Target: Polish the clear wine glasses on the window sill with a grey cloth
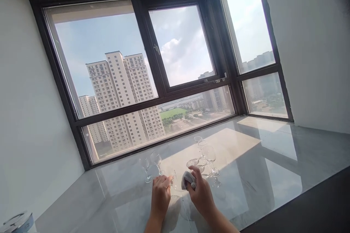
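My left hand (160,193) pinches the rim of a clear wine glass (177,184) held between both hands above the grey marble sill (273,160). A small grey cloth (188,180) is gripped in my right hand (201,191), pressed against the glass. Two clear stemmed glasses (151,165) stand just left of my hands. To the right of my hands, several more clear glasses (206,156) stand in a group.
A large black-framed window (153,76) rises behind the sill, showing high-rise blocks. White walls close in on both sides. A roll of something white and blue (18,222) sits at the bottom left corner. A dark edge (314,207) bounds the sill at front right.
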`<act>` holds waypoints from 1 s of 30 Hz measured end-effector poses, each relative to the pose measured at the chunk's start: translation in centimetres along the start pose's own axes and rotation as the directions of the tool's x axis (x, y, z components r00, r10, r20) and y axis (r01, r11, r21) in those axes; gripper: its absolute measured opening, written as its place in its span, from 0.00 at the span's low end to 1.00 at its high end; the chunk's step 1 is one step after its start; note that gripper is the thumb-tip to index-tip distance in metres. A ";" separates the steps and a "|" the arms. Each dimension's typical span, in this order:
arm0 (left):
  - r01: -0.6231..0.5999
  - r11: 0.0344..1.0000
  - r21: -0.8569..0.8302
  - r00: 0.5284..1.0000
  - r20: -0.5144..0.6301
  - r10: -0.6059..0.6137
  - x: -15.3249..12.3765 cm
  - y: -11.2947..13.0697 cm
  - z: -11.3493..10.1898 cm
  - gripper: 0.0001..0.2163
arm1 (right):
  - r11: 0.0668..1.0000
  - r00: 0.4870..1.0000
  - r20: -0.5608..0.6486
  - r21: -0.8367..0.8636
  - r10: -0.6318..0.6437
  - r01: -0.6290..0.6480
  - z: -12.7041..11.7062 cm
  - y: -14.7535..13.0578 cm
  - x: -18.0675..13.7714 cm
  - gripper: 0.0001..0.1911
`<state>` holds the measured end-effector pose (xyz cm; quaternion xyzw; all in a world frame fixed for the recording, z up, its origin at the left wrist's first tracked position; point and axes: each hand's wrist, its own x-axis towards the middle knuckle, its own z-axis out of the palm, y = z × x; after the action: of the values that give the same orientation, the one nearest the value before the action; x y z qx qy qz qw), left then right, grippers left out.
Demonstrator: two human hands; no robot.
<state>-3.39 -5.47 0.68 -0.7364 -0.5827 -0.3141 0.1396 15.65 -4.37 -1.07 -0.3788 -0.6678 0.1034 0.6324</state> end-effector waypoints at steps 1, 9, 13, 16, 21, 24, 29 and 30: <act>-0.013 1.000 -0.025 1.000 0.011 0.013 0.0 0.1 0.0 0.20 | 1.000 1.000 0.007 0.001 0.015 -0.015 0.0 0.0 0.1 0.24; 0.077 0.946 -0.313 0.995 0.089 -0.051 0.0 0.0 1.3 0.13 | 0.805 0.958 0.195 0.522 0.209 -0.282 -3.3 -2.5 1.4 0.22; 0.230 0.860 -0.455 0.971 0.162 -0.174 0.1 -0.1 1.8 0.13 | 0.848 0.913 -0.192 0.476 0.358 -0.233 -7.8 -1.5 4.0 0.21; 0.285 0.806 -0.519 0.956 0.214 -0.201 0.2 0.1 1.9 0.17 | 0.943 0.816 -0.487 0.261 0.313 -0.205 -10.8 2.3 6.5 0.23; 0.334 0.785 -0.522 0.940 0.245 -0.237 0.3 0.1 1.7 0.24 | 0.914 0.894 -0.370 -0.212 0.253 -0.346 -13.1 10.6 8.2 0.19; 0.314 0.816 -0.485 0.947 0.216 -0.236 0.4 -0.3 1.8 0.25 | 0.838 0.864 -0.389 -0.310 0.319 -0.449 -13.1 13.2 7.9 0.19; 0.306 0.849 -0.430 0.948 0.225 -0.227 0.6 -1.0 3.0 0.20 | 0.863 0.917 -0.324 -0.367 0.231 -0.347 -12.3 13.1 7.1 0.20; 0.303 0.852 -0.426 0.947 0.233 -0.221 0.7 -0.9 3.3 0.18 | 0.865 0.921 -0.317 -0.369 0.226 -0.340 -12.3 12.9 7.1 0.19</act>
<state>-3.20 -2.78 -1.60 -0.6865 -0.5975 -0.3923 -0.1334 32.42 4.87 -1.40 -0.6098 -0.5209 -0.0003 0.5973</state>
